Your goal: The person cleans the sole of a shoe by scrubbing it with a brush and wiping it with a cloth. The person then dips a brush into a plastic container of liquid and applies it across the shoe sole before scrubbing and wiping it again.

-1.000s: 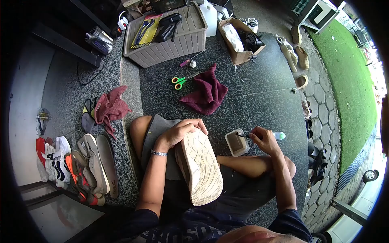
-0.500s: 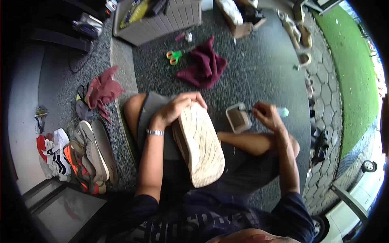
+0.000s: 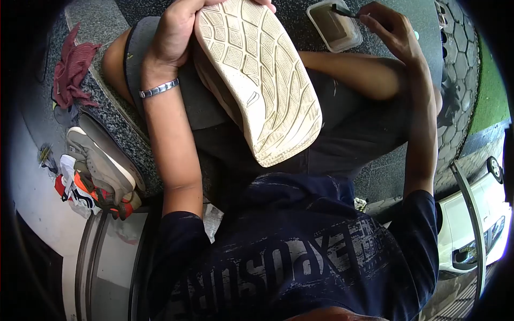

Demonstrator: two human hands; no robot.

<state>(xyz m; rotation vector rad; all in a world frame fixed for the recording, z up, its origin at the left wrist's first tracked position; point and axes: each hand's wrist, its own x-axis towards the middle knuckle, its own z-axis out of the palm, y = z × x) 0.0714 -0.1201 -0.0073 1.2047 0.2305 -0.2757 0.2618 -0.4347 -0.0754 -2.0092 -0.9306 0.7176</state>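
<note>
A shoe (image 3: 267,80) lies over my lap with its cream, grooved sole turned up to me. My left hand (image 3: 179,27) is closed round its far end, the fingertips showing past the top edge of the sole. In my right hand (image 3: 393,32) is a slim dark brush (image 3: 345,10), its far end above a small clear plastic tub (image 3: 353,40). The tub holds cloudy brownish liquid and stands beyond my bent leg. The brush's bristles are too small to make out.
Left of me, several shoes (image 3: 101,155) are bunched on the speckled stone ledge (image 3: 115,85). A dusty-red cloth (image 3: 72,69) lies farther up the ledge. Hexagonal paving (image 3: 458,64) and a white car (image 3: 466,230) are off to the right.
My view has tipped down toward my lap, so the tub and shoe appear higher and the maroon cloth and scissors are out of view. My left hand still holds the shoe.
</note>
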